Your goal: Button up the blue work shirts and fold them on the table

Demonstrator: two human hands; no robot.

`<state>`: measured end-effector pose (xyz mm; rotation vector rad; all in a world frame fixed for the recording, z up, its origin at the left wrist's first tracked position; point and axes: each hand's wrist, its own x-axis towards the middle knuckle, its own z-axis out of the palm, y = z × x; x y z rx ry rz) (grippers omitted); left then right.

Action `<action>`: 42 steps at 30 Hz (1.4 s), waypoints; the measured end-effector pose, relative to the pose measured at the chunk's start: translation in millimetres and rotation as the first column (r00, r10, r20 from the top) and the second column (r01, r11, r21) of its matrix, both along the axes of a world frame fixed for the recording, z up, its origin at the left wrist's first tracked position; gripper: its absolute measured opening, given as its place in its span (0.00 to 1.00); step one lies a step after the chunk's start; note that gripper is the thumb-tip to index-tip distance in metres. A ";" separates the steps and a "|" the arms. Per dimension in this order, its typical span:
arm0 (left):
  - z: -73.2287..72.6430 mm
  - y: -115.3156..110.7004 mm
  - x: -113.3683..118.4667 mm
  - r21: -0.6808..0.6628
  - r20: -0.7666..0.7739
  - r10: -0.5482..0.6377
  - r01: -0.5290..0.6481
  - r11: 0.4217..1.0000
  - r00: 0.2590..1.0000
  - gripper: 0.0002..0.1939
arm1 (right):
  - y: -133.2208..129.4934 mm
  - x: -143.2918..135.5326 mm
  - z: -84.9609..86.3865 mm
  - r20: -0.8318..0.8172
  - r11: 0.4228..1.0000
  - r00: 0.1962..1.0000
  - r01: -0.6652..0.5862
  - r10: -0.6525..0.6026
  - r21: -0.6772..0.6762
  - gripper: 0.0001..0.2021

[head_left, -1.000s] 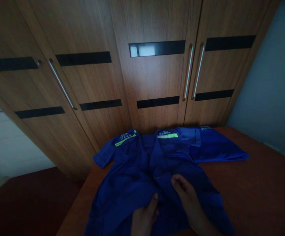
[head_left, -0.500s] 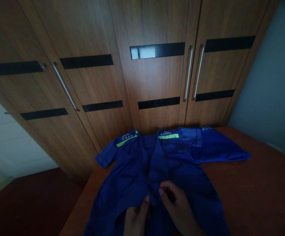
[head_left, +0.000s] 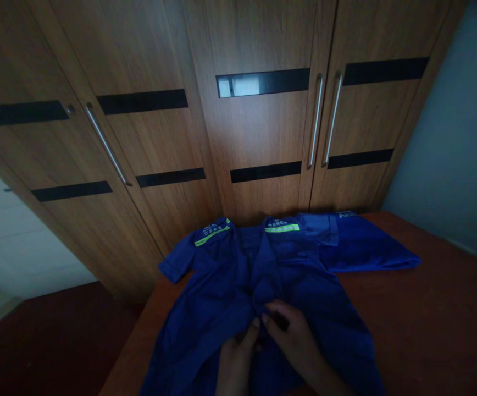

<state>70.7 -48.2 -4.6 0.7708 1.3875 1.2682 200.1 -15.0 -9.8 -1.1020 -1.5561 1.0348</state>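
A blue work shirt (head_left: 222, 286) with yellow-green reflective strips on the shoulders lies spread front-up on a reddish-brown table (head_left: 436, 313). My left hand (head_left: 236, 360) and my right hand (head_left: 294, 344) meet at the shirt's front opening near the bottom of the view. Both pinch the fabric edges there, fingertips almost touching each other. What is between the fingertips is too dark to make out.
A second blue garment (head_left: 362, 247) lies folded at the far right of the table, partly under the shirt's sleeve. A tall wooden wardrobe (head_left: 263, 126) with metal bar handles stands just behind the table. Dark red floor lies to the left, a pale wall to the right.
My right hand has slid left along the shirt front and both hands have closed in on the placket. The fabric there has bunched slightly.
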 end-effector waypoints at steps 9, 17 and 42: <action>6.1 5.2 5.6 0.006 -0.247 -0.016 0.018 1.000 0.969 0.18 | 4.2 8.5 -8.3 -0.087 0.994 0.994 0.063 -0.071 -0.088 0.11; -8.5 0.2 2.0 -0.032 -0.310 -0.053 0.045 0.998 0.949 0.24 | 0.9 10.2 -6.2 -0.031 0.995 0.996 0.082 -0.084 -0.064 0.11; -6.8 -2.1 5.8 0.109 -0.363 0.013 0.028 0.994 0.932 0.14 | -7.3 2.6 -8.1 -0.105 0.983 0.991 -0.096 0.081 -0.156 0.10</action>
